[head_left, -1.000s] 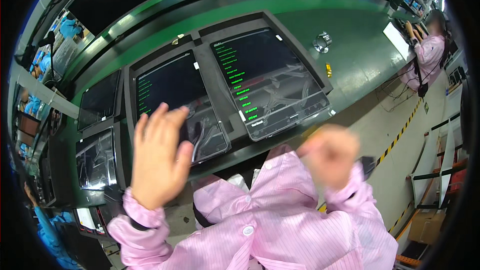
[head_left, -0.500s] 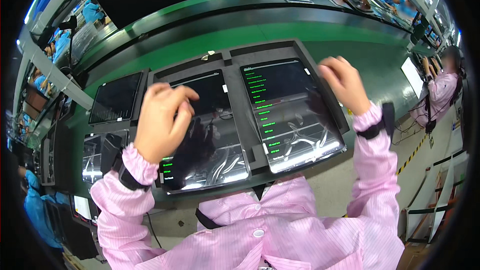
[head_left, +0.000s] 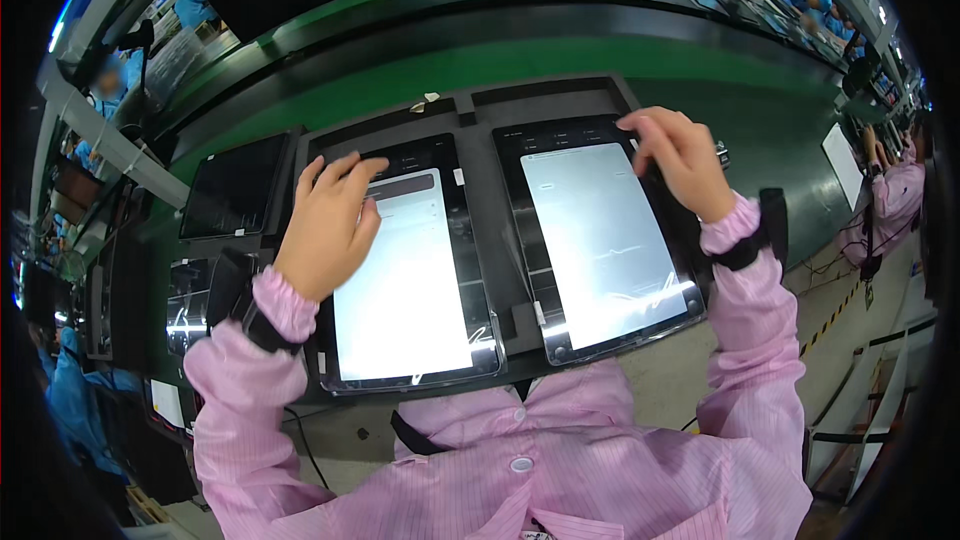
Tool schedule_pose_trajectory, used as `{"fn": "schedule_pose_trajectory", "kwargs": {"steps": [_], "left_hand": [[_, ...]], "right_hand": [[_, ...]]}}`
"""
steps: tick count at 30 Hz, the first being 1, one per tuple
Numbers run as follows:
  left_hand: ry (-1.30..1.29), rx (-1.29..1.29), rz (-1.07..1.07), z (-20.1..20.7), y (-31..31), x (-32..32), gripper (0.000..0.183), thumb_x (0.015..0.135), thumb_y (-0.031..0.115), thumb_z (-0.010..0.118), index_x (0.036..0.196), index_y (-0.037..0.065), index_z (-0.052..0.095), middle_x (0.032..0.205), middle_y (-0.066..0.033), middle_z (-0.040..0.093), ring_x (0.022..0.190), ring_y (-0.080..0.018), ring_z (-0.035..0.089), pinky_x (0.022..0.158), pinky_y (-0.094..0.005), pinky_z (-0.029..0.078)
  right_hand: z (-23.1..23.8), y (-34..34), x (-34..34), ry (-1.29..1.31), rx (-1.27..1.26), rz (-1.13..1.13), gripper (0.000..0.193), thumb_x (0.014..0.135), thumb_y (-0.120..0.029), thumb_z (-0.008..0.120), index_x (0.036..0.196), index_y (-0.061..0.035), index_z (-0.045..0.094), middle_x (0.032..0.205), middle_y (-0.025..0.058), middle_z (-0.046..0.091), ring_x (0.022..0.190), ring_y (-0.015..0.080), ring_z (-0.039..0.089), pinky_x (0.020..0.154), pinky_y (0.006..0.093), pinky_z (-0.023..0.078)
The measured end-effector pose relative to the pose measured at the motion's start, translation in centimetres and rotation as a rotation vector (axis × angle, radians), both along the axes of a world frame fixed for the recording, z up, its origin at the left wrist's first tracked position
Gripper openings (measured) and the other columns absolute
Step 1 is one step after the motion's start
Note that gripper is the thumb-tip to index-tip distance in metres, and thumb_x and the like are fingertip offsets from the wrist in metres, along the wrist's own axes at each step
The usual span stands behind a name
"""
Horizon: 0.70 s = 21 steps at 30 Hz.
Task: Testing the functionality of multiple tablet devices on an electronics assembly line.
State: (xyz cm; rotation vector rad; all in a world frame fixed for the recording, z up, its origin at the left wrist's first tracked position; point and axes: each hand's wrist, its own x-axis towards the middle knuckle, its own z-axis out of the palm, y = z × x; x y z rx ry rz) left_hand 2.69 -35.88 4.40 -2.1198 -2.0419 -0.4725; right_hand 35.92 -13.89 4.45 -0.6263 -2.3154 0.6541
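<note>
Two tablets lie side by side in a dark foam tray, each lit with a mostly white screen. Over the upper left part of the left tablet [head_left: 405,290] is my left hand [head_left: 328,225], fingers spread and holding nothing. My right hand [head_left: 682,162] is at the upper right corner of the right tablet [head_left: 605,240], fingers bent and apart, with nothing in them. Whether any fingertip touches the glass I cannot tell. Clear film with glare covers the lower parts of both tablets, and small white tabs stick out at their sides.
Left of the tray [head_left: 468,118] lies a dark-screened tablet [head_left: 232,190], with another film-covered device [head_left: 188,305] below it. Small pale scraps [head_left: 425,102] rest on the tray's far rim. A white sheet [head_left: 842,165] is at the right; workers in blue sit beyond the green bench.
Both tablet screens have gone from black with green text lists to bright white pages. My right hand has moved slightly left, over the right tablet's corner; my left fingers have spread.
</note>
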Motion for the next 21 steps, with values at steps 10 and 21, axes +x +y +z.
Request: {"fn": "schedule_pose_trajectory", "kwargs": {"steps": [10, 21], "left_hand": [[-0.17, -0.095, -0.244, 4.7, -6.6, 6.4, 0.038, 0.067, 0.003, 0.058, 0.104, 0.004, 0.068, 0.09, -0.0109, 0.053, 0.087, -0.0295, 0.051, 0.095, -0.0465, 0.035], [-0.108, -0.033, -0.192, 2.8, -8.9, 8.5, 0.037, 0.064, 0.004, 0.06, 0.099, 0.005, 0.071, 0.089, -0.0095, 0.053, 0.087, -0.0286, 0.049, 0.088, -0.0445, 0.035]], "right_hand": [[-0.9, -8.9, 8.2, 0.277, -0.225, -0.027, 0.008, 0.099, -0.006, 0.048, 0.097, 0.0, 0.052, 0.09, 0.0105, 0.07, 0.082, 0.0147, 0.066, 0.073, 0.026, 0.043], [-1.2, -10.1, 8.4, 0.158, -0.082, -0.064, 0.018, 0.095, -0.007, 0.051, 0.11, 0.0004, 0.057, 0.113, 0.0136, 0.067, 0.093, 0.0183, 0.055, 0.082, 0.0325, 0.044]]}}
